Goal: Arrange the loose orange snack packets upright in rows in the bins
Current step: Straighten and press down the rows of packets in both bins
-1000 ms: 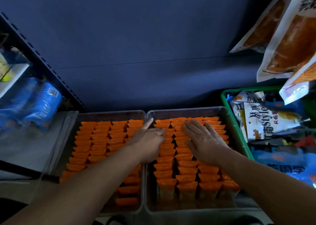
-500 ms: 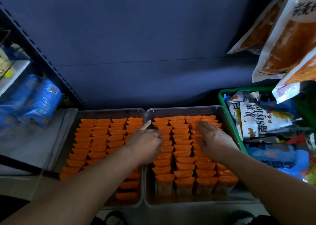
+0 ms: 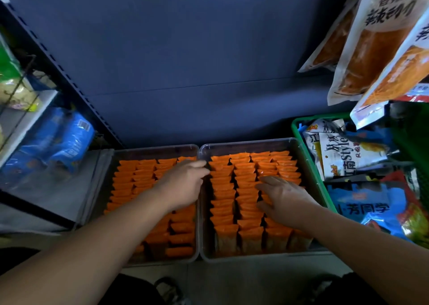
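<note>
Orange snack packets (image 3: 246,177) stand upright in tight rows inside the clear plastic right bin (image 3: 246,142) and the left bin (image 3: 157,147) touching it.
On the right bin's packets the right hand (image 3: 283,195) lies flat, grip wide. Over its left rim the left hand (image 3: 183,184) reaches; I cannot tell its grip. Just right of it, a green basket (image 3: 308,161) holds a white pouch (image 3: 343,154) printed "Style".

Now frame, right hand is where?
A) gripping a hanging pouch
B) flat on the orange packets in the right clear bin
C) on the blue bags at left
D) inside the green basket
B: the right hand lies with its fingers spread on the orange packets inside the right clear bin, short of the green basket.
</note>
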Motion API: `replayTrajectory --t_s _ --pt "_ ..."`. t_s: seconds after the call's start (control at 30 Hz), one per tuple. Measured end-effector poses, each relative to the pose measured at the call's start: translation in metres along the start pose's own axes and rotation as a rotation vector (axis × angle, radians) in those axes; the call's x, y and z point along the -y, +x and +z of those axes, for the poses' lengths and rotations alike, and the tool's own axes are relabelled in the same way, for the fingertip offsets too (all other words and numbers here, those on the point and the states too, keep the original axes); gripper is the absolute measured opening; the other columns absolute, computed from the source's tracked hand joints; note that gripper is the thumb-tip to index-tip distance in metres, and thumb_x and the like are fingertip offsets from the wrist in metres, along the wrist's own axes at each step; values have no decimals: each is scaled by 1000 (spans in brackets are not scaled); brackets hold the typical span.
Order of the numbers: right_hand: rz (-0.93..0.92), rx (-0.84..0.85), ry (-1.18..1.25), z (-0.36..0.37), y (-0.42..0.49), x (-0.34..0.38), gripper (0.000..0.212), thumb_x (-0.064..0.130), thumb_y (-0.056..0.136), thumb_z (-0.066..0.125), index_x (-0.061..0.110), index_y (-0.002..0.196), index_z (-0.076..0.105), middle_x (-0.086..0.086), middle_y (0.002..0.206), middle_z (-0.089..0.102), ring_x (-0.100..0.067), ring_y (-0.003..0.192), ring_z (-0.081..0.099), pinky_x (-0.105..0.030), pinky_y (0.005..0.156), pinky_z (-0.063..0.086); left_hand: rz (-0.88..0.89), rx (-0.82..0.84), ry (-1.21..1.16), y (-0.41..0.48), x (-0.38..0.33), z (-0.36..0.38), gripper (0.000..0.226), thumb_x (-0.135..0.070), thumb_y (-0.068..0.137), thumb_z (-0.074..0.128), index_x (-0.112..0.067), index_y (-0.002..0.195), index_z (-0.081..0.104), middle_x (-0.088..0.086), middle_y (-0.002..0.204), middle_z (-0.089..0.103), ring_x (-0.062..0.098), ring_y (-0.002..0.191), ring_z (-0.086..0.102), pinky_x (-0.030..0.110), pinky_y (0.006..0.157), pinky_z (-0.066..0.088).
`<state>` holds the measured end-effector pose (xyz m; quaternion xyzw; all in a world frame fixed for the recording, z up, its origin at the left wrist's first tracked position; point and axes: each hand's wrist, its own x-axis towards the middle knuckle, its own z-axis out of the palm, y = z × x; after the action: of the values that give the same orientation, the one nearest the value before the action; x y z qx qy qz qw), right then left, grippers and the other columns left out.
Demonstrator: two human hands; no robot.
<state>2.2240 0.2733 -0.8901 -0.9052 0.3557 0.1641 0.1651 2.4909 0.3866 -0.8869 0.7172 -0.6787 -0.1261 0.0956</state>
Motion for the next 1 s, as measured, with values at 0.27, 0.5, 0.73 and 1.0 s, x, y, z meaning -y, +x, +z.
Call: replayTrajectory --t_s 0.27,0.5,0.73,1.0 --pt "-175 28 14 17 -13 74 67 47 103 55 33 162 26 8 174 10 -15 160 11 -37 129 17 -114 136 -23 -93 22 -20 28 -27 95 68 -20 121 74 -4 132 65 20 126 60 32 107 46" --pt "-235 103 -178 45 10 88 78 30 106 55 36 165 4 9 174 -9 -13 160 -9 -42 129 0 -143 250 -24 -127 45 5 42 -47 86 70 -24 121 71 -8 125 67 15 119 61 30 98 49" --pt "-170 55 -97 48 15 89 66 36 106 55 35 164 24 12 174 5 -10 160 7 -31 129 9 -144 201 -180 -128 59 17 50 -39 85 77 -25 132 69 -12 132 63 9 124 57 25 105 45" --pt "-79 -144 103 35 1 104 45 46 101 61 31 143 59 11 158 45 -15 140 50 -34 109 49 -81 225 -41 -131 67 11 55 -43 87 77 -25 138 65 -7 142 59 16 133 54 31 107 46"
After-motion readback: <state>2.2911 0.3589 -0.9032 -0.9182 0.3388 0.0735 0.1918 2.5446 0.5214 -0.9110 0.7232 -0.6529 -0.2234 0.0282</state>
